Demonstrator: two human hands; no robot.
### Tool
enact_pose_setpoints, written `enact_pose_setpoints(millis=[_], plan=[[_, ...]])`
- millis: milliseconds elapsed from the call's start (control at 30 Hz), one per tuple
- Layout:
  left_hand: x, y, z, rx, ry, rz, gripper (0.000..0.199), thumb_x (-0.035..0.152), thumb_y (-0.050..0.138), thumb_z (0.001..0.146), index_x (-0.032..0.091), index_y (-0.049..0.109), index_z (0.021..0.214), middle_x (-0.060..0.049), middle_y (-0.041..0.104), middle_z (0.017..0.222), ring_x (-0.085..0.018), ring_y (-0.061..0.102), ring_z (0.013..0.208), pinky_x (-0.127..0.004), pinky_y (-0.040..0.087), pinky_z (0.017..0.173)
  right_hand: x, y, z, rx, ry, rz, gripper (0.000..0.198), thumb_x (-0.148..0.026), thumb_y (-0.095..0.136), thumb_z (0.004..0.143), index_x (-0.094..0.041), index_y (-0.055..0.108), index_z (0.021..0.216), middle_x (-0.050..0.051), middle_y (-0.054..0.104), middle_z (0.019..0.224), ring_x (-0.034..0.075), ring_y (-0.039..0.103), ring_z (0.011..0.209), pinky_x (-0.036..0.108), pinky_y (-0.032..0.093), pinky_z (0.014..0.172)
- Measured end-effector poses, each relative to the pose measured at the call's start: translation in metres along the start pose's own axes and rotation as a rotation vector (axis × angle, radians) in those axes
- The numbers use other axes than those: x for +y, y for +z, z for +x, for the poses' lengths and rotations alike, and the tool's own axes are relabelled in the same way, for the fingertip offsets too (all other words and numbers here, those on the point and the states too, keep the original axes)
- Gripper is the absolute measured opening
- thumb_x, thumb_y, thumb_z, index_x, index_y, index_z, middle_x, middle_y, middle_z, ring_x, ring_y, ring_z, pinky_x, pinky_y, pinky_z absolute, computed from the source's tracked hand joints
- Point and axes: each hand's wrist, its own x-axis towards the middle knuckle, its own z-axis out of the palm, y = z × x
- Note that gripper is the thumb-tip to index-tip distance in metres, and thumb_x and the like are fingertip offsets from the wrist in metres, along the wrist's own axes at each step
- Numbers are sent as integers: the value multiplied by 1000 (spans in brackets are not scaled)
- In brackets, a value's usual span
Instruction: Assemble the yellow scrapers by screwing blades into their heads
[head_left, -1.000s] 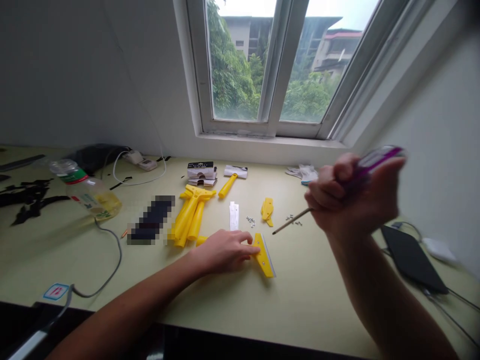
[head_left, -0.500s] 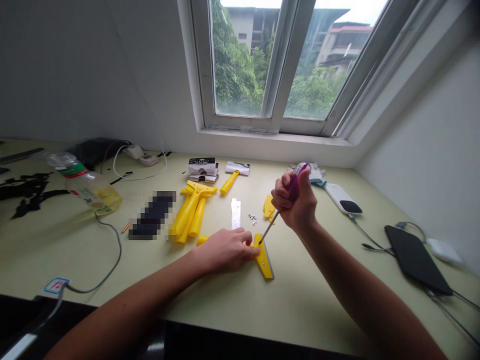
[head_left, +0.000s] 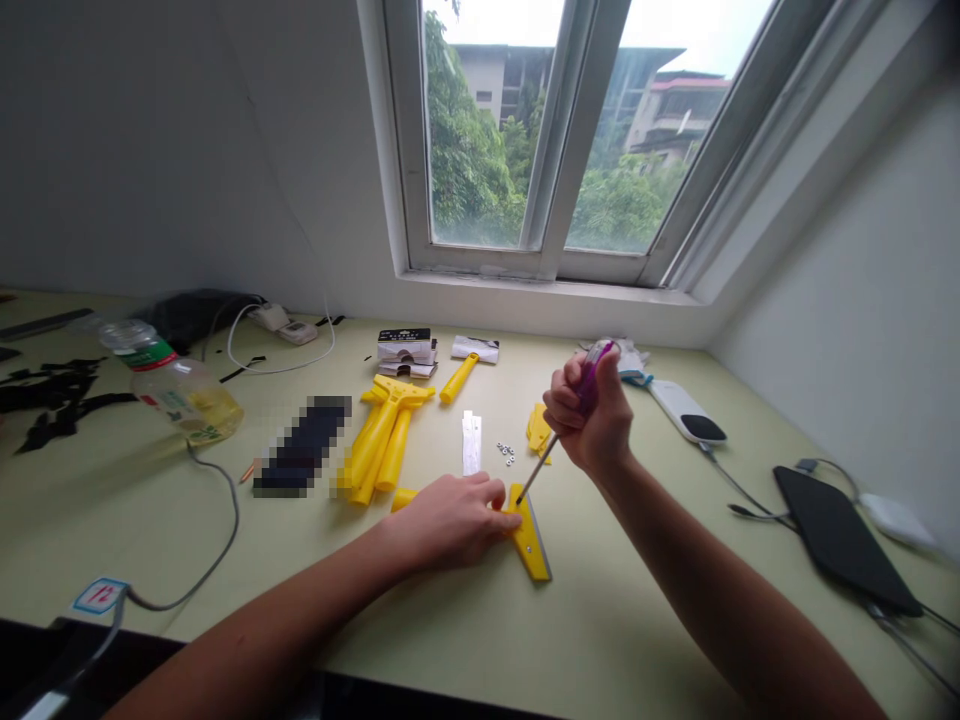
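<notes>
A yellow scraper [head_left: 534, 552] with a metal blade along its right edge lies on the table, its handle passing under my left hand [head_left: 457, 520]. That hand is closed on the scraper near its head and presses it down. My right hand [head_left: 592, 415] is wrapped round the purple handle of a screwdriver [head_left: 541, 468], whose shaft slants down to the left. The screwdriver's tip meets the scraper head at its upper screw position. A second screw shows lower on the head. Small nuts [head_left: 506, 453] and yellow plates [head_left: 538, 432] lie just beyond my hands.
Several yellow scraper handles [head_left: 386, 430] are piled at the left, beside metal blades [head_left: 471, 442]. Black-and-white boxes [head_left: 405, 350] stand behind. A bottle [head_left: 184, 390] leans at far left. A white power bank [head_left: 686, 410], a black phone [head_left: 844, 540] and cables lie at right.
The camera view has tilted slightly, so the scene sits lower. My hands keep the same hold on scraper and screwdriver; the screwdriver's tip stays on the scraper head.
</notes>
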Motion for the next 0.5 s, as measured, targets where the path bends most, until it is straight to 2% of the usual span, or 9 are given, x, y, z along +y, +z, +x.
enact_pose_setpoints(millis=[333, 500], plan=[[0, 0, 1, -1, 1, -4, 26, 33, 46, 95, 34, 63, 114, -3, 61, 94, -18, 58, 84, -24, 40, 55, 0, 2, -1, 42, -12, -32, 51, -70, 58, 77, -22, 41, 71, -9, 33, 52, 3, 16, 36, 17, 10, 34], [0, 1, 0, -5, 4, 3, 26, 34, 45, 95, 35, 62, 114, -3, 60, 95, -18, 58, 84, -25, 41, 55, 0, 1, -1, 18, 3, -32, 52, -70, 57, 77, -22, 41, 71, -9, 34, 52, 2, 17, 35, 16, 11, 33]])
